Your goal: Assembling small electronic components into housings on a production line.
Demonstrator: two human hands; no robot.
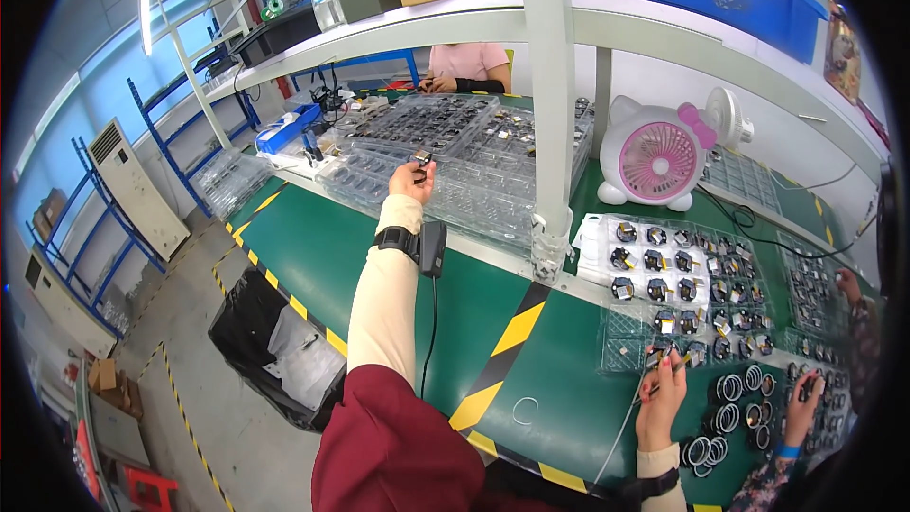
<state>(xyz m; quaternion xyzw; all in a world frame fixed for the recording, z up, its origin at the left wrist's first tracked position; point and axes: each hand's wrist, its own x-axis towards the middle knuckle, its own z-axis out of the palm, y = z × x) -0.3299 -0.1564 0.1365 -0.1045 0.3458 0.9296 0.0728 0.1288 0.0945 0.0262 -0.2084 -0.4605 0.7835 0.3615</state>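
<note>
My left hand [413,182] is stretched out over clear plastic trays [379,166] on the far side of the bench. Its fingers pinch a small dark electronic part [423,160]. At the lower right, my right hand [662,396] is closed, with its fingertips by the near edge of a tray of black round modules [684,264]. Something thin and dark shows between those fingers; I cannot make out what it is. Just right of this hand, several silvery rings [728,387] lie on the green bench top [559,351].
A shelf post [550,85] stands between my hands. A pink and white fan [656,163] sits behind the modules. At the right is a co-worker's hand [804,408]; another person [466,64] sits across the bench. A black-lined bin [251,322] stands on the floor at left.
</note>
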